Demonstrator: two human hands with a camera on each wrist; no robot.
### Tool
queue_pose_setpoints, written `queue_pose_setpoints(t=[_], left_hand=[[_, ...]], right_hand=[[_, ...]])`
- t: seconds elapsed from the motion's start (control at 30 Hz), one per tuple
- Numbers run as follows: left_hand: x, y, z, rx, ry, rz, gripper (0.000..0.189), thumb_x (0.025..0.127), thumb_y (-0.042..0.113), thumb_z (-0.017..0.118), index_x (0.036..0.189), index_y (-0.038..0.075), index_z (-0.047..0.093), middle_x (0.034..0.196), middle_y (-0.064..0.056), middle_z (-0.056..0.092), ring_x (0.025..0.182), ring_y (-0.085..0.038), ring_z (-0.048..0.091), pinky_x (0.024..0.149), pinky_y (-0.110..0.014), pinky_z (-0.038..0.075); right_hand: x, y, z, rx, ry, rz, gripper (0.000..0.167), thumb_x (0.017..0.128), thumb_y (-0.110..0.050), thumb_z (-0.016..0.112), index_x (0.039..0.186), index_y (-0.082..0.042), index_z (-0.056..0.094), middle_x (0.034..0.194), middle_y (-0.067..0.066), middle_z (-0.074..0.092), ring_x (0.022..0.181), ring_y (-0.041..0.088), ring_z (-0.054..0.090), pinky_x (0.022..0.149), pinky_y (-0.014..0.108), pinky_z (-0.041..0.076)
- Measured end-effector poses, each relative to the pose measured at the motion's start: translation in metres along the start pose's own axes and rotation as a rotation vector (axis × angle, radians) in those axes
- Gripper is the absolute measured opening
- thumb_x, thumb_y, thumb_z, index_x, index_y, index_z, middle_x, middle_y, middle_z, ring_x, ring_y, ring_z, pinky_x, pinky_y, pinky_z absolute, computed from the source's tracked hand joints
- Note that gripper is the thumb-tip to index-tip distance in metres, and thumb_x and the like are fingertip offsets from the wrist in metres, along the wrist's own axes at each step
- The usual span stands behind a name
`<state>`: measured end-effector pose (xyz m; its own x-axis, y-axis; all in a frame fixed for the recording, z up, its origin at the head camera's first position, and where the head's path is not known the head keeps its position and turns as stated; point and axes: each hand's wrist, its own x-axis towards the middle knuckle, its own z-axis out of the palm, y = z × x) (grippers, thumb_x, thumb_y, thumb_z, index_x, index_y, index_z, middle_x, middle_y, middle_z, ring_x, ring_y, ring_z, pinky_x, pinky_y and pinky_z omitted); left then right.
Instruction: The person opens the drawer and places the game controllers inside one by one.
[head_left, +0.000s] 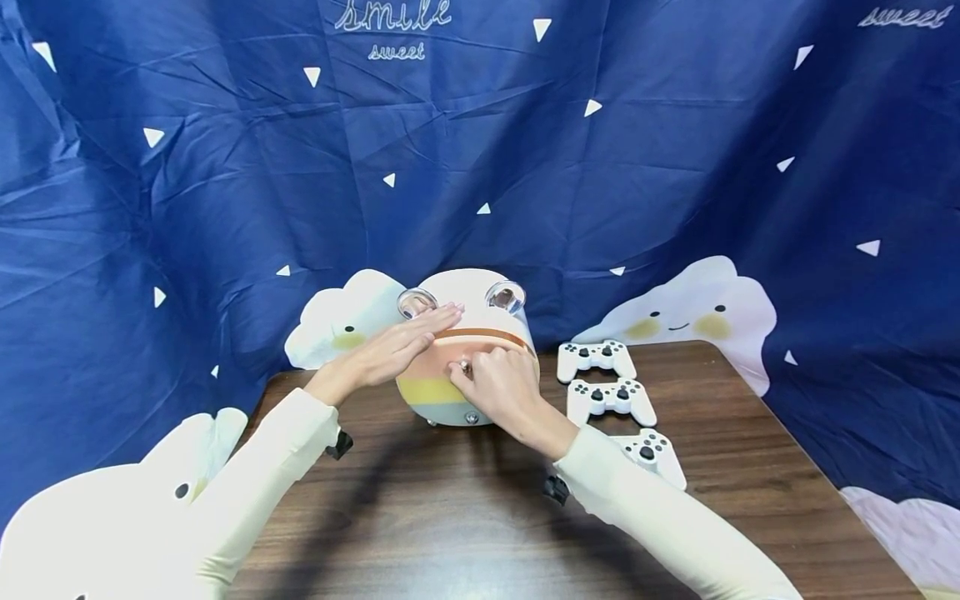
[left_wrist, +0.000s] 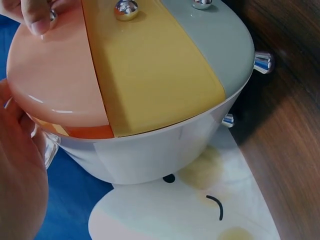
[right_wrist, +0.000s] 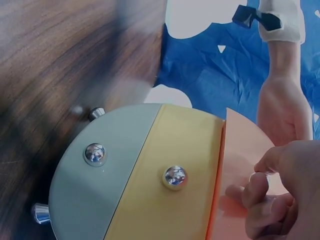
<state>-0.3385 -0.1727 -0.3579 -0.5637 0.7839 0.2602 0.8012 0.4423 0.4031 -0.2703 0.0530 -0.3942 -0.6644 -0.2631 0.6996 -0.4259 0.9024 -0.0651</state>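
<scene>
A small frog-shaped drawer cabinet (head_left: 468, 292) with two shiny round eyes stands at the back of the table. Its curved front has a pink drawer (left_wrist: 60, 80) on top, a yellow drawer (left_wrist: 155, 70) in the middle and a grey-green drawer (left_wrist: 215, 45) at the bottom. The pink drawer's front stands slightly out, with an orange strip showing along its edge. My right hand (head_left: 506, 383) pinches that drawer's silver knob (head_left: 465, 367), mostly covered by the fingers. My left hand (head_left: 390, 346) rests against the cabinet's upper left, below one eye, fingers straight.
Three white game controllers lie in a column right of the cabinet: a back one (head_left: 596, 357), a middle one (head_left: 611, 402) and a front one (head_left: 656, 458) partly behind my right sleeve. A blue curtain (head_left: 480, 150) hangs behind the wooden table (head_left: 450, 525).
</scene>
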Motion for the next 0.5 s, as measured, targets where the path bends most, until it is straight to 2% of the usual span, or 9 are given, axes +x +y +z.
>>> queue_pose_setpoints(t=[0.23, 0.5], left_hand=[[0.0, -0.001, 0.0, -0.006, -0.017, -0.021, 0.053, 0.117, 0.028, 0.034, 0.169, 0.021, 0.034, 0.178, 0.006, 0.024, 0.166, -0.015, 0.019, 0.136, -0.047, 0.021], [0.001, -0.002, -0.001, -0.008, -0.011, 0.006, 0.052, 0.116, 0.022, 0.035, 0.168, 0.014, 0.035, 0.178, -0.002, 0.026, 0.166, -0.022, 0.021, 0.136, -0.047, 0.021]], right_hand=[[-0.011, -0.003, -0.009, 0.045, 0.015, -0.066, 0.057, 0.093, -0.039, 0.073, 0.047, -0.023, 0.045, 0.043, -0.002, 0.047, 0.047, 0.028, 0.057, 0.04, 0.039, 0.038], [-0.024, -0.007, -0.019, 0.051, 0.058, -0.115, 0.05, 0.094, -0.04, 0.073, 0.051, -0.022, 0.053, 0.041, -0.003, 0.046, 0.044, 0.027, 0.057, 0.044, 0.042, 0.044]])
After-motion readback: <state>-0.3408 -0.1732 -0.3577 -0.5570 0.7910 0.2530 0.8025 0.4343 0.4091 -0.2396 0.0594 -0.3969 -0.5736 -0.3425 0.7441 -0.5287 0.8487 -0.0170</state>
